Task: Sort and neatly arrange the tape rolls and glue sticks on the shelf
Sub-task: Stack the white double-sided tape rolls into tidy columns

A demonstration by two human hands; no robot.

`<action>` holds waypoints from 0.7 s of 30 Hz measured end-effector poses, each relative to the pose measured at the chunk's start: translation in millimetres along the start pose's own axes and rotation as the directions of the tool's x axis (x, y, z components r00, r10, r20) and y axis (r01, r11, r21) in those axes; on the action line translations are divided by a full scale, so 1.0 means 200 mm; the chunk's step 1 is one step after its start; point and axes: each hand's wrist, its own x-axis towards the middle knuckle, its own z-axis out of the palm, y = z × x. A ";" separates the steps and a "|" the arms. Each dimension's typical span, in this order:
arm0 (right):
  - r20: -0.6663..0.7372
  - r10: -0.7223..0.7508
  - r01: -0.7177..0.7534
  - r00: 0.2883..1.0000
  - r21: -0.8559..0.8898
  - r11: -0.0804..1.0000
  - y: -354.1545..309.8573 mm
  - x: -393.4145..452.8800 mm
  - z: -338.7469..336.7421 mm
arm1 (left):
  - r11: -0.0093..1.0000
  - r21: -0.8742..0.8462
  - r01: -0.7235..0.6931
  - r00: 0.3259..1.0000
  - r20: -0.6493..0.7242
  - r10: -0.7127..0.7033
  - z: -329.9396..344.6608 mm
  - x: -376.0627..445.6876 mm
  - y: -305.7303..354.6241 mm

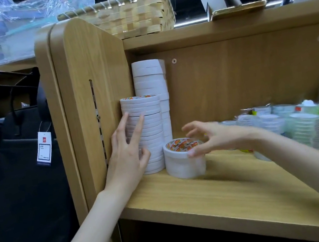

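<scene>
Left hand fingers straight, touching front tape stack at shelf left corner. Right hand spread over wide tape roll, thumb on its side; grip unclear.

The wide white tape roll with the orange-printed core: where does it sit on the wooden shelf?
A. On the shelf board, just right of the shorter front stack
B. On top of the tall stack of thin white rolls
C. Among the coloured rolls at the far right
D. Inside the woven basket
A: the wide white tape roll with the orange-printed core rests on the wooden shelf board, right of the shorter stack of thin white rolls.
</scene>
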 end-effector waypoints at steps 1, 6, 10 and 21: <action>0.038 0.002 -0.001 0.999 -0.024 1.000 0.04 -0.02 0.05 | 1.000 -0.017 0.010 1.000 0.019 -0.010 -0.02 -0.03 0.00; -0.128 -0.009 0.001 0.992 -0.060 0.998 0.09 -0.01 0.18 | 0.993 -0.031 0.111 0.981 0.165 -0.105 -0.08 -0.13 0.02; -0.305 -0.023 -0.036 0.952 -0.186 0.982 0.12 0.02 0.21 | 0.983 -0.051 0.176 0.964 0.211 -0.161 -0.07 -0.15 0.04; -0.534 -0.038 -0.185 0.845 -0.357 0.915 0.19 0.19 0.20 | 0.931 -0.128 0.341 0.922 0.237 -0.305 -0.08 -0.10 0.09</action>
